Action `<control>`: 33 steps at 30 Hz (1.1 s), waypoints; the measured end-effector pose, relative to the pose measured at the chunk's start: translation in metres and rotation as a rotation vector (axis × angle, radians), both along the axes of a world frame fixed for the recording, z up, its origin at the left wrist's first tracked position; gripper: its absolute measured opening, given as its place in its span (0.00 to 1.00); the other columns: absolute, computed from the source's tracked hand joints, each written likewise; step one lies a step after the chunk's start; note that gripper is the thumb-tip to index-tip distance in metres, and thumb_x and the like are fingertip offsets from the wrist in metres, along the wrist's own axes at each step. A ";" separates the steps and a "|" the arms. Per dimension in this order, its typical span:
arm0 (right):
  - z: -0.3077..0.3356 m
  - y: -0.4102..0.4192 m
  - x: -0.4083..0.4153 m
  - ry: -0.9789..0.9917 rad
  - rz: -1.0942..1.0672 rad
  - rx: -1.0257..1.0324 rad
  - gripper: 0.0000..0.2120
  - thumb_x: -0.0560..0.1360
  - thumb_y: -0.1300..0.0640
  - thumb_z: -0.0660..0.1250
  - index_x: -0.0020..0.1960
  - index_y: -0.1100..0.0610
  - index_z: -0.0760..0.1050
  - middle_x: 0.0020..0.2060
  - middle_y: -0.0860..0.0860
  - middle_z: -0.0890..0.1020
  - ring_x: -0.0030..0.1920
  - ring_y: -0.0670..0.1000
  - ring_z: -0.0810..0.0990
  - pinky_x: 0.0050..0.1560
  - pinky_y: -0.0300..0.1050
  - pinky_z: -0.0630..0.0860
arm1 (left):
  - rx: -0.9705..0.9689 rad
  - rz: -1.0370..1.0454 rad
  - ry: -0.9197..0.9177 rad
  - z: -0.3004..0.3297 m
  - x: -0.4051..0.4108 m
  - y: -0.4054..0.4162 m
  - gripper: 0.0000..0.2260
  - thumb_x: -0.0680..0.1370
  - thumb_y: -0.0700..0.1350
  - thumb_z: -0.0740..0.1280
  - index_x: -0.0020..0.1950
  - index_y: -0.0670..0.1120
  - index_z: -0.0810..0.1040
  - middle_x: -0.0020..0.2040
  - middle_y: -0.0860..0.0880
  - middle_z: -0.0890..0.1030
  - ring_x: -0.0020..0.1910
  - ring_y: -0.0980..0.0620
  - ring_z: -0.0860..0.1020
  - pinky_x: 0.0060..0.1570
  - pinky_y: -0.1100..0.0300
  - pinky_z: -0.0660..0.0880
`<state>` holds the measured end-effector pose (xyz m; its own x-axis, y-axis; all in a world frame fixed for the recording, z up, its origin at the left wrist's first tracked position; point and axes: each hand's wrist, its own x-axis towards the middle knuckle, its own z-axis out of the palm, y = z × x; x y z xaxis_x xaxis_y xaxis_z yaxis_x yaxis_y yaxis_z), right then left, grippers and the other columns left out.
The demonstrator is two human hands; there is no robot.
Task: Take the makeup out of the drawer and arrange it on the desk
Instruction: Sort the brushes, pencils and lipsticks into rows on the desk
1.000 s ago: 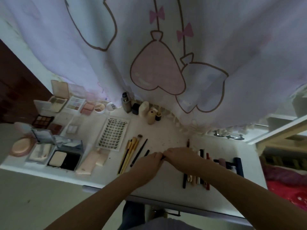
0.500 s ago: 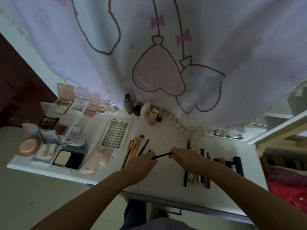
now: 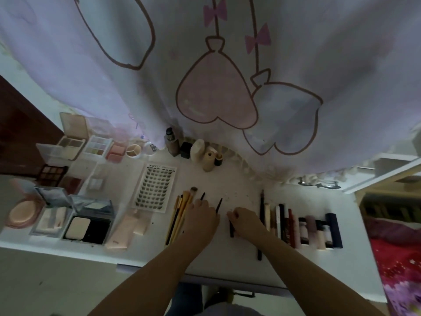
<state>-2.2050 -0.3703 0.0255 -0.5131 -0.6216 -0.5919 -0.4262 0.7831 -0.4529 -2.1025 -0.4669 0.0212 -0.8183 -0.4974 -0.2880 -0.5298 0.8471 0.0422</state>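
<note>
Now both hands work mid-desk near the front edge. Left hand [image 3: 201, 218] has fingers curled onto a thin black brush [image 3: 219, 205], laying it beside the gold-handled brushes [image 3: 180, 215]. Right hand [image 3: 245, 221] pinches a black pencil [image 3: 231, 230] against the desk [image 3: 227, 179]. My read: set each parallel to the neighbours, tips toward the curtain [image 3: 205, 65], evenly spaced, and don't nudge the lipstick row [image 3: 303, 226].

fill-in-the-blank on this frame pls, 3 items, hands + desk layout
1. The false-lash card lies to the ____ of the gold-handled brushes.
2. The right hand holds a thin ____ stick.
3. The left hand rests between the brushes and the ____ hand.

Missing: left; black; right
</note>
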 end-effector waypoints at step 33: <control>0.018 0.015 -0.084 0.414 -0.032 0.152 0.16 0.79 0.49 0.53 0.55 0.58 0.73 0.52 0.55 0.80 0.52 0.56 0.79 0.47 0.47 0.71 | 0.193 -0.175 0.194 -0.002 -0.053 0.059 0.13 0.80 0.49 0.56 0.57 0.43 0.73 0.54 0.44 0.76 0.54 0.46 0.73 0.52 0.55 0.67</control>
<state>-2.2890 -0.3557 0.0432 -0.7437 -0.5237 -0.4155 -0.5224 0.8431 -0.1276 -2.1556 -0.4083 0.0194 -0.9355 -0.2954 -0.1937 -0.3429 0.8912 0.2969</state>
